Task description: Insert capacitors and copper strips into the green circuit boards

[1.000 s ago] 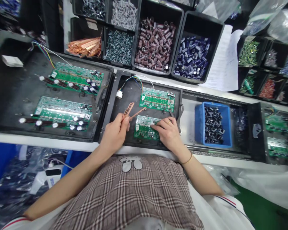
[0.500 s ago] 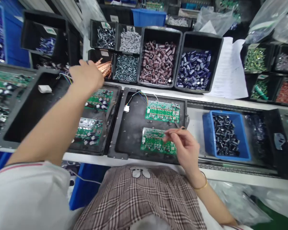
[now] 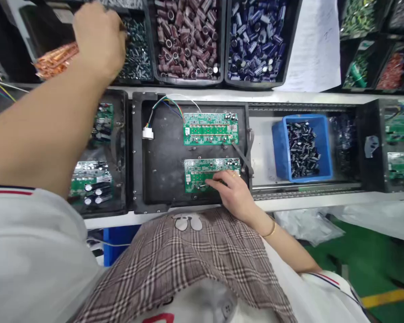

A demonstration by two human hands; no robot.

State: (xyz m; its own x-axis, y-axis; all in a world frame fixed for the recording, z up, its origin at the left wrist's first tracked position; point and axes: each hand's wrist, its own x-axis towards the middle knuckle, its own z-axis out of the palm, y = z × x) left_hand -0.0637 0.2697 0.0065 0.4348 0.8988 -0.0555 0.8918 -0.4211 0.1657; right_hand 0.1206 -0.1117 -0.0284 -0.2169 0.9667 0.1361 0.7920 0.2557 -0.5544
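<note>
My left hand (image 3: 99,40) is up at the bins at the back left, fingers curled and closed at the edge of a bin of small dark-teal capacitors (image 3: 136,51). What its fingertips hold, if anything, is hidden. Copper-coloured strips (image 3: 57,60) lie in a bin just left of that wrist. My right hand (image 3: 234,193) rests over the lower green circuit board (image 3: 193,167), thumb and fingers pinched near its surface; any part between them is too small to make out. Above it lies the upper circuit board (image 3: 210,129), with coloured wires running to a white connector (image 3: 147,133).
Both boards lie in a black tray (image 3: 161,179) on the conveyor line. Bins of brown capacitors (image 3: 188,40) and blue capacitors (image 3: 256,40) stand behind. A blue box (image 3: 281,152) of black capacitors is to the right. Another tray (image 3: 121,197) with populated boards adjoins on the left.
The view has shifted, bringing the bins higher in the picture. My left hand has moved right, from the copper strips to the small capacitors. My right hand has come down onto the lower board.
</note>
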